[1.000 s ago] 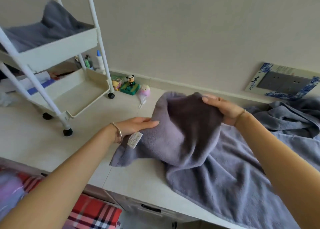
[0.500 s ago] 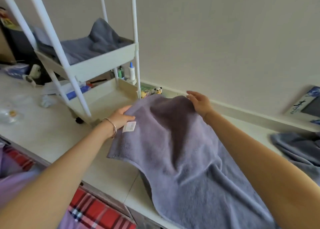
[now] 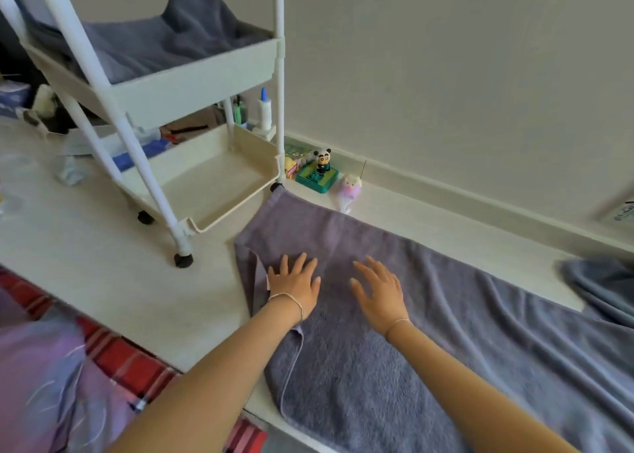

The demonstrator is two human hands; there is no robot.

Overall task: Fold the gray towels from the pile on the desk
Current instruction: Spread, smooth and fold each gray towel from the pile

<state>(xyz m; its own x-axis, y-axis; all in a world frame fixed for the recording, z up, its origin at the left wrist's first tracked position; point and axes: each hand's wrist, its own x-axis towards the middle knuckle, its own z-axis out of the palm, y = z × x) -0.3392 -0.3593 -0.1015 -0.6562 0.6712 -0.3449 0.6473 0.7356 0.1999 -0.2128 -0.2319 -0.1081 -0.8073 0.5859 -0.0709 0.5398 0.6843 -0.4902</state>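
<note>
Your gray towel [image 3: 429, 315] lies spread across the smooth white desk [image 3: 103, 246], its far corner just beside a caster of the white trolley [image 3: 206, 85]. The cloth is thick, nubbly terry, lilac-gray, with shallow diagonal creases and a flat hemmed border; a narrow flap is turned over at its left edge. Your left hand [image 3: 295, 286] rests flat beside that flap, fingers straight and spread. Your right hand [image 3: 379, 293] is likewise splayed, gripping nothing; whether it touches cannot be told. The bunched gray cloth [image 3: 603, 288] lies at far right.
</note>
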